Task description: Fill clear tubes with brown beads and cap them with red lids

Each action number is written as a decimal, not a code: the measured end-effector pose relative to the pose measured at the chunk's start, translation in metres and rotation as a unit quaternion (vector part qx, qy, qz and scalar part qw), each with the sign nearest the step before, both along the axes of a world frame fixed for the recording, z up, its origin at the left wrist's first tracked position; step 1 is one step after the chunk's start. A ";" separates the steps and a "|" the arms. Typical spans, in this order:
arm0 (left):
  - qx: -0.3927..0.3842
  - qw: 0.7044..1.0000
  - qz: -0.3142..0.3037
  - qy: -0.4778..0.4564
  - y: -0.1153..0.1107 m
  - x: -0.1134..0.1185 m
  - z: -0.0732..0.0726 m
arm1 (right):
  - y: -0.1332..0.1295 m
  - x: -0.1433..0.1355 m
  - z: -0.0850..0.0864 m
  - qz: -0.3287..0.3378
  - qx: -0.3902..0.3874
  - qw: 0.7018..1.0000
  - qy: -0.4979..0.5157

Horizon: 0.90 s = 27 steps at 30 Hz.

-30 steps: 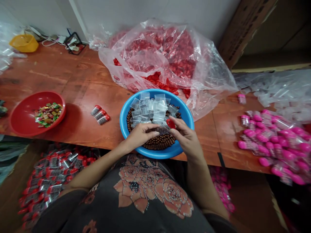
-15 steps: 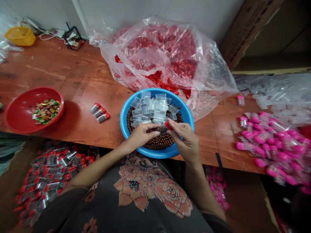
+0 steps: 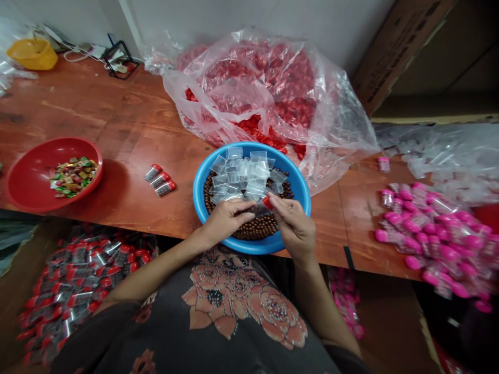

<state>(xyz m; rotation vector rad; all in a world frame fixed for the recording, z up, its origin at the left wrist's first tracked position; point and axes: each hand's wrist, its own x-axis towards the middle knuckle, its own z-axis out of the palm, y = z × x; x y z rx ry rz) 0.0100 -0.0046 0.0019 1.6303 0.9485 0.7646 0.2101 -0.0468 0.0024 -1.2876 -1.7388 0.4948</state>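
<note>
Over the front of a blue basin (image 3: 198, 208), my left hand (image 3: 226, 221) pinches a small clear container (image 3: 258, 209). My right hand (image 3: 294, 223) has its fingers closed on a red cap (image 3: 267, 202) at the container's right end. Clear empty containers (image 3: 244, 174) are heaped in the basin on top of brown beads (image 3: 257, 228). Left of the basin, three filled containers with red caps (image 3: 160, 180) lie side by side on the wooden table (image 3: 132, 130).
A red bowl (image 3: 27, 179) with wrapped sweets is at the left. Behind the basin lies a plastic bag (image 3: 249, 78) of red caps. Pink-capped containers (image 3: 436, 234) are piled right; many red-capped ones (image 3: 81, 280) fill a box below left.
My right hand has shifted slightly left and down with the red cap. My left hand has hardly moved. The view has shifted a little.
</note>
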 end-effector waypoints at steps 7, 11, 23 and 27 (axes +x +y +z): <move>0.014 1.000 -0.001 -0.002 0.000 0.002 0.001 | 0.003 0.002 0.003 0.005 0.018 1.000 -0.016; -0.042 0.998 0.027 -0.034 0.001 0.005 0.001 | 0.007 -0.001 -0.001 0.036 0.075 0.991 -0.105; -0.387 0.890 0.030 -0.239 0.005 0.039 -0.003 | 0.007 -0.019 -0.013 0.036 0.068 0.992 -0.097; -0.367 0.897 0.089 -0.229 0.004 0.042 -0.004 | 0.010 -0.009 -0.010 0.094 -0.002 0.990 -0.101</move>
